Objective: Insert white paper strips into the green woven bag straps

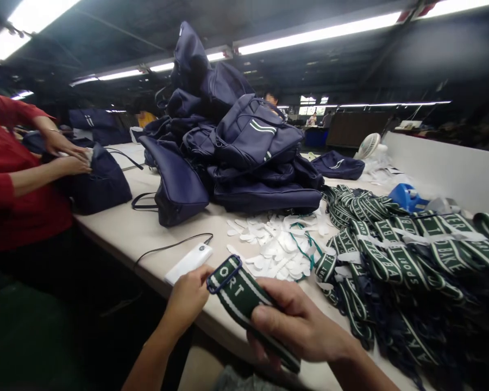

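At bottom centre of the frame, a green strap [244, 298] is held over the table [122, 233] edge. The left hand [189, 298] is pinched on its end by the dark metal loop [224, 274]; the right hand [297, 326] is closed around the webbing. The loop appears threaded, though blur prevents certainty. The strap is best kept flat and untwisted, lettering up. A strap pile [407, 255] lies at right, navy bags [244, 146] at upper centre.

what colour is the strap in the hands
Dark green strap with white stripes and lettering, seen in the head view.
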Demonstrator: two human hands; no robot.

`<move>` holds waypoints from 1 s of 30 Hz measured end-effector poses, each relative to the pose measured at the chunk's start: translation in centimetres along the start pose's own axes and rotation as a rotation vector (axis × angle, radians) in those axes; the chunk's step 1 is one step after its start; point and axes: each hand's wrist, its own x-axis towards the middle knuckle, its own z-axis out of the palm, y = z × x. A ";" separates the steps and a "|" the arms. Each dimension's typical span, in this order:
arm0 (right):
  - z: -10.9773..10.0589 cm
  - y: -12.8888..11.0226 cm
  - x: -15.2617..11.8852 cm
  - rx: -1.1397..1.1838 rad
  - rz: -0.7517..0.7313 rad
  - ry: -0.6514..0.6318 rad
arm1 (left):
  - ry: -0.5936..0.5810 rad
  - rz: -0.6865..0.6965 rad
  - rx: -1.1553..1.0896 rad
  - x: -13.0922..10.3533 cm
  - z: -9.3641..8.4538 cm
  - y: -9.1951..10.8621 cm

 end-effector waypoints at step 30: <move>-3.6 10.8 8.0 0.094 -0.256 0.992 | 0.021 0.113 0.050 -4.2 6.9 -7.6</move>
